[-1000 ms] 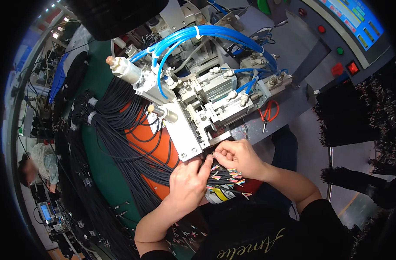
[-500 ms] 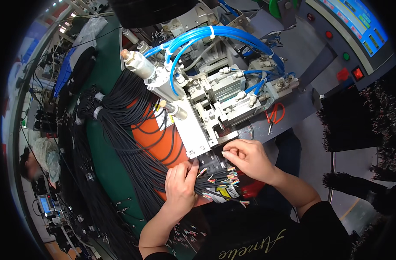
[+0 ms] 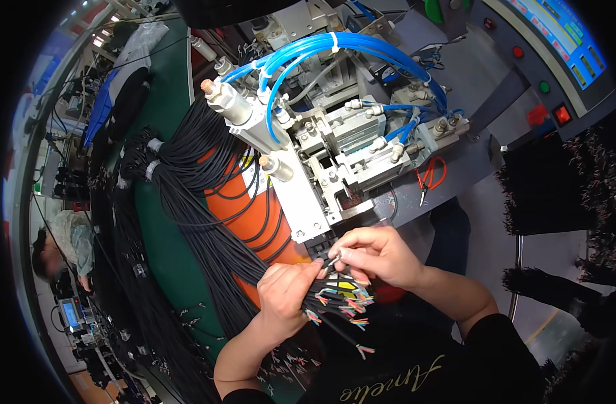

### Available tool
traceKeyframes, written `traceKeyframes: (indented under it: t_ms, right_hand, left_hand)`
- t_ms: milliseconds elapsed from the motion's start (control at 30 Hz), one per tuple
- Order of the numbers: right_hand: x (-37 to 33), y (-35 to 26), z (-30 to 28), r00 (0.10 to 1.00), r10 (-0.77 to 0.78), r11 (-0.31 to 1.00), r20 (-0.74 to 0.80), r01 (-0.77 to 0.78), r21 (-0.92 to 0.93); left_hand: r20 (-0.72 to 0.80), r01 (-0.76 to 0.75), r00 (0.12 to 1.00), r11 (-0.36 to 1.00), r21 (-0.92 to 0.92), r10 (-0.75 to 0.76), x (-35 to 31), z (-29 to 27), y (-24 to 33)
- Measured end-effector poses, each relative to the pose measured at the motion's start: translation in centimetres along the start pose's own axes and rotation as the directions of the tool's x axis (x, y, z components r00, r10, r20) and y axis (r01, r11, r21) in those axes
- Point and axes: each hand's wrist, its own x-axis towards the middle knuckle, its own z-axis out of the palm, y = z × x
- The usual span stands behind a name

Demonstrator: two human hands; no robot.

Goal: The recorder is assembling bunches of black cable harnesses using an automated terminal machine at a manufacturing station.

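Just below the front of a metal clamping machine [image 3: 301,215], my two hands meet fingertip to fingertip. A short length of black cable [image 3: 330,263] shows between them. My left hand [image 3: 284,293] is closed, its thumb and forefinger on that cable. Thumb and forefinger of my right hand [image 3: 382,257] pinch at its end, where a small pale tip shows; finer detail is hidden by the fingers. Under the hands, several black cables fan out with stripped, multicoloured wire ends [image 3: 353,304]. They continue leftward into a large bundle of black cables [image 3: 210,249].
An orange-red surface [image 3: 230,219] lies beneath the bundle, on a green table [image 3: 161,215]. Blue air hoses [image 3: 335,42] arch over the machine. Red-handled snips [image 3: 430,176] lie right of it. A control panel with a screen [image 3: 557,47] stands far right, above hanging dark cable bundles [image 3: 543,182].
My right hand has moved down and left from the machine's front to meet my left hand. Both now hold a cable between them. The coloured wire ends have shifted and spread lower.
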Motion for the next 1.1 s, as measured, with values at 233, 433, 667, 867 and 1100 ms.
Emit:
traceKeyframes:
  t_ms: [233,433,667,867,1100]
  right_hand:
    - [0.3,0.4,0.8,0.981,-0.173,0.982,-0.092,0.165,-0.089]
    - [-0.4,0.9,0.4,0.964,-0.241,0.943,-0.114,0.205,-0.261]
    - [-0.4,0.2,1.4,0.676,-0.659,-0.001,0.331,0.439,-0.898]
    - [-0.7,1.0,-0.3,0.954,-0.289,0.91,-0.08,0.248,-0.333]
    - [-0.4,0.4,-1.1,0.999,-0.048,0.998,-0.023,0.047,-0.037]
  left_hand:
    - [0.016,0.012,1.0,1.0,-0.023,-0.011,1.4,0.7,0.7]
    - [-0.024,0.027,0.999,0.988,-0.153,-0.031,2.0,1.2,0.4]
    - [-0.069,0.046,0.996,0.998,-0.049,-0.05,1.4,1.9,0.3]
    - [-0.025,-0.003,1.0,1.0,0.031,0.004,1.8,1.5,0.5]
    - [-0.026,-0.002,1.0,0.999,-0.035,0.001,1.9,1.5,0.4]
